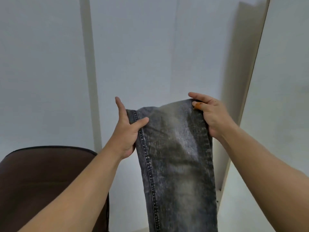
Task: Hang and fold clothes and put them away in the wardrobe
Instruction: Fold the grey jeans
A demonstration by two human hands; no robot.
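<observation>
A pair of faded grey jeans (175,156) hangs lengthwise in front of me, held up at its top edge by both hands. My left hand (127,131) pinches the left seam side, thumb on the front of the cloth and index finger pointing up. My right hand (210,114) grips the right top corner, thumb over the front; an orange band shows on one finger. The lower part of the jeans runs out of the frame's bottom.
A dark brown padded chair back (50,178) stands at lower left. White wardrobe panels (142,56) fill the background, and an open white door edge (242,97) slants down on the right.
</observation>
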